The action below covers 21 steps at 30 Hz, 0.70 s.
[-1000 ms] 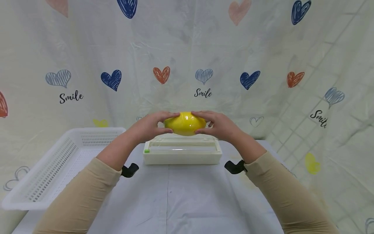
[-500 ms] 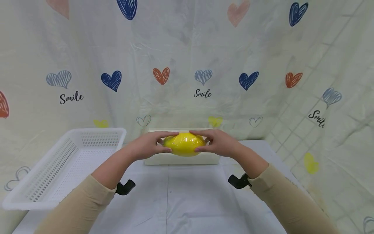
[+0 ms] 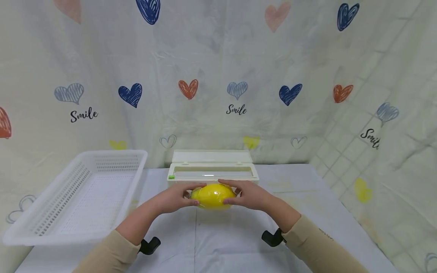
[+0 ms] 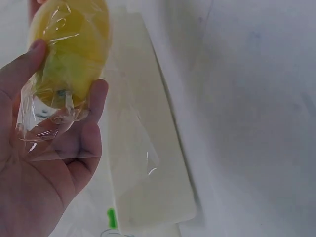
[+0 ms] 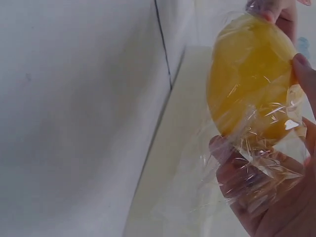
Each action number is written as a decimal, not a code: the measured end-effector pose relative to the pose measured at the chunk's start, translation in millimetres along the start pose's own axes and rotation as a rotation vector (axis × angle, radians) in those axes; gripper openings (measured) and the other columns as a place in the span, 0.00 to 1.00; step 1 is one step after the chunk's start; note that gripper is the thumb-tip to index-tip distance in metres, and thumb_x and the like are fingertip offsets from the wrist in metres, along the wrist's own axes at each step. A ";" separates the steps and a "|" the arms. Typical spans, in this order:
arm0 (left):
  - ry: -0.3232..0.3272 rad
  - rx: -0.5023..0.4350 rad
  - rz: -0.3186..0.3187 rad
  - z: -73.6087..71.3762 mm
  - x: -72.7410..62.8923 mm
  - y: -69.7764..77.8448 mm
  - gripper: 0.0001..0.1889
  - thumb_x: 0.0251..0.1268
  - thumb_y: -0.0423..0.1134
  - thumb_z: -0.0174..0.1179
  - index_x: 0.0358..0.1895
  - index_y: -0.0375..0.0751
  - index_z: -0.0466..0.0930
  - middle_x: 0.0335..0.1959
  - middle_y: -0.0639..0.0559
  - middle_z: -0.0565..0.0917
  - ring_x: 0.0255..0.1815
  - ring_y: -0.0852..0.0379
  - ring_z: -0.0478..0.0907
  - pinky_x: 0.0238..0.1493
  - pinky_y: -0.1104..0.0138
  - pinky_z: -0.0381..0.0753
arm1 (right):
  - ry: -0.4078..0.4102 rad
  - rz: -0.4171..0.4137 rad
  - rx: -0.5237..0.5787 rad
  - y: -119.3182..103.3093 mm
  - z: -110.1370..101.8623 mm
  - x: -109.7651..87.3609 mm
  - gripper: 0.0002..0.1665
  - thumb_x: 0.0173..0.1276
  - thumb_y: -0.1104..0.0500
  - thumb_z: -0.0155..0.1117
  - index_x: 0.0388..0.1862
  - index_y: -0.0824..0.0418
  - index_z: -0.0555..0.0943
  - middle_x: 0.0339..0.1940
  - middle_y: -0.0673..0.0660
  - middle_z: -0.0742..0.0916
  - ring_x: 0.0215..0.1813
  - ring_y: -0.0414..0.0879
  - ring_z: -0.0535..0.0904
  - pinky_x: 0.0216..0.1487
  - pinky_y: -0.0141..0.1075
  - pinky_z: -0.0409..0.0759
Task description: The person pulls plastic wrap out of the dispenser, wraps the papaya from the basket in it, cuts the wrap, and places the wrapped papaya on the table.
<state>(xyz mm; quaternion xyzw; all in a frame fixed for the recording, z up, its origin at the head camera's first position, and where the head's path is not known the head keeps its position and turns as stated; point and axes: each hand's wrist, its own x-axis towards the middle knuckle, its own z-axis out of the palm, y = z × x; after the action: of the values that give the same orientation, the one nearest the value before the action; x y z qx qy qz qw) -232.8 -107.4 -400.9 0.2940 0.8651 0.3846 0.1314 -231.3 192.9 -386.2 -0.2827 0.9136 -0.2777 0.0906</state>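
Directions are read from the head view, twelve o'clock being straight away from the person. A yellow fruit (image 3: 212, 196) sits between the two hands, its long axis running from nine to three o'clock. The left hand (image 3: 175, 197) has the nine o'clock end; the right hand (image 3: 250, 193) has the three o'clock end. Both are partly closed, each pinching its end with the thumb on the six o'clock side and fingers on the twelve o'clock side. In the wrist views each palm stands back from the fruit, leaving a gap. Neither hand is nearer than the other; the hold is judged even.

Clear film (image 5: 254, 155) covers the fruit and lies crumpled and loose past the right end; the left wrist view shows similar slack at the left end, where the skin turns greenish. Whether the film closes fully underneath cannot be told.

The fruit appears to be held above the surface (image 3: 218, 242); the height cannot be told. A white dispenser box (image 3: 205, 165), lid raised, lies at twelve o'clock, its length parallel to the fruit. A white basket (image 3: 63, 193) stands at nine o'clock, well apart from the fruit. The left hand is the nearer to it, and that bearing is judged the governing one.
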 end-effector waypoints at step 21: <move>-0.057 -0.026 -0.001 -1.4 14.9 -20.5 0.31 0.66 0.52 0.64 0.72 0.64 0.68 0.67 0.54 0.74 0.57 0.51 0.76 0.57 0.54 0.78 | 0.206 -0.351 -0.487 21.7 19.0 3.4 0.53 0.54 0.29 0.72 0.77 0.34 0.61 0.75 0.51 0.70 0.57 0.49 0.81 0.56 0.44 0.80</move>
<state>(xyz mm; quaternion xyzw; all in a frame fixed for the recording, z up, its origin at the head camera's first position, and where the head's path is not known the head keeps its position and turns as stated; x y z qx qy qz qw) -253.6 -110.0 -415.2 0.3027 0.8561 0.3870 0.1601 -238.0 197.2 -414.1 -0.4196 0.8950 -0.0892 -0.1222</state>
